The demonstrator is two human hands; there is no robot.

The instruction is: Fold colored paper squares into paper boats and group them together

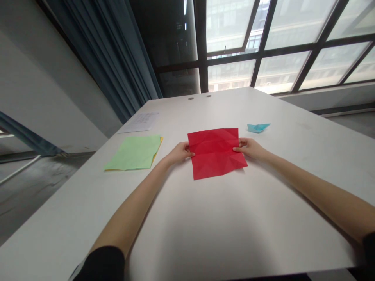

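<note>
A creased red square of paper (216, 152) lies flat on the white table (222, 218), out in front of me. My left hand (179, 153) pinches its left edge, thumb on top. My right hand (249, 148) pinches the right edge the same way. Both arms stretch forward over the tabletop. A small folded blue paper shape (258, 127) sits just beyond my right hand, apart from the red sheet.
A green sheet over a yellow one (135, 153) lies to the left of my left hand. A white printed sheet (141, 122) rests farther back on the left. Windows and a blue curtain stand behind the table's far edge.
</note>
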